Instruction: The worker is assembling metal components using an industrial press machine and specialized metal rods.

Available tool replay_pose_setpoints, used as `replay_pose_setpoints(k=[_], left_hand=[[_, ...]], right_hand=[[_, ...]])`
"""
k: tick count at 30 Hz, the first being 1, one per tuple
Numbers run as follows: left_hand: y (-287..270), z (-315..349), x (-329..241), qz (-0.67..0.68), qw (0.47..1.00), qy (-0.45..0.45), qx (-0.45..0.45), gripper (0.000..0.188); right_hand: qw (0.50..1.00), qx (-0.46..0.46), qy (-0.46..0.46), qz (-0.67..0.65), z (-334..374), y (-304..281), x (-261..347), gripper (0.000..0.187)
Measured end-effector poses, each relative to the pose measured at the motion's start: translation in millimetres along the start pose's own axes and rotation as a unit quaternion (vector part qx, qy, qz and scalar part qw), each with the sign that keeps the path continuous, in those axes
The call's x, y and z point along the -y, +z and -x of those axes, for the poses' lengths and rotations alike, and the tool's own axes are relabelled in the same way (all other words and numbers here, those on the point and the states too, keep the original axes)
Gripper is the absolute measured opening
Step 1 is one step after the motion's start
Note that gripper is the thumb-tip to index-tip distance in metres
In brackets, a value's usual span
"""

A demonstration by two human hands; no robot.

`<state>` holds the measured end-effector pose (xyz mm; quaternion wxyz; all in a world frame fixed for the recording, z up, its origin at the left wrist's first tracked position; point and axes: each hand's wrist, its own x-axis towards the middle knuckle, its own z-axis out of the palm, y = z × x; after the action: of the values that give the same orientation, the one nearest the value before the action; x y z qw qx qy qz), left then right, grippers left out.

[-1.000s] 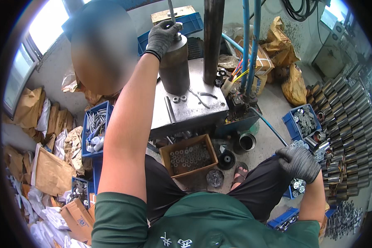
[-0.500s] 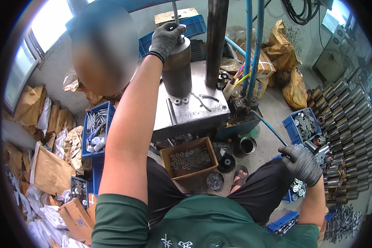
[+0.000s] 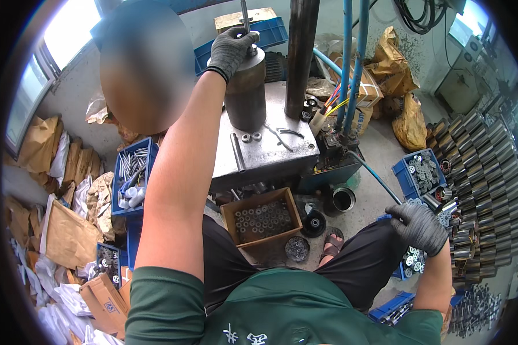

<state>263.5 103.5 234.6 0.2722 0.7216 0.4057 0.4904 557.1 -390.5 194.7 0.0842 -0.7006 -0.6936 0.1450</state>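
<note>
My left hand (image 3: 231,53), in a grey knit glove, is closed at the foot of an upright metal shaft (image 3: 244,12). The shaft stands over the top of a thick steel cylinder (image 3: 246,98); the fingers partly hide where they meet. Off to the right, my gloved right hand (image 3: 419,227) is wrapped round the end of a slim lever (image 3: 380,179) that slants down from the machine. On the steel table (image 3: 279,158) by the cylinder's base lie small bearings (image 3: 246,138), a short metal rod (image 3: 237,152) and bent thin pieces (image 3: 288,135).
Below the table sits a wooden box (image 3: 293,227) of small rings. Blue bins (image 3: 406,179) of parts stand on both sides, with stacked metal tubes (image 3: 477,184) far right. A dark post (image 3: 300,63) and blue pipes (image 3: 357,69) rise behind. Paper sacks (image 3: 69,230) crowd the left.
My view has shifted slightly. Both hands keep their places, the left at the shaft and the right on the lever, with no clear movement.
</note>
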Motion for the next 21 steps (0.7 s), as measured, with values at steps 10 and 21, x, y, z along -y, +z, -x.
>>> replay_pose_setpoints(k=[10, 21], left_hand=[[2.4, 3.0, -9.5, 0.024, 0.999, -0.027, 0.017, 0.047], [7.7, -6.4, 1.7, 0.012, 0.999, -0.017, 0.024, 0.045]], right_hand=[[0.99, -0.141, 0.013, -0.014, -11.1, -7.1, 6.5, 0.027], [0.869, -0.485, -0.093, 0.028, -185.4, -115.3, -7.9, 0.021]])
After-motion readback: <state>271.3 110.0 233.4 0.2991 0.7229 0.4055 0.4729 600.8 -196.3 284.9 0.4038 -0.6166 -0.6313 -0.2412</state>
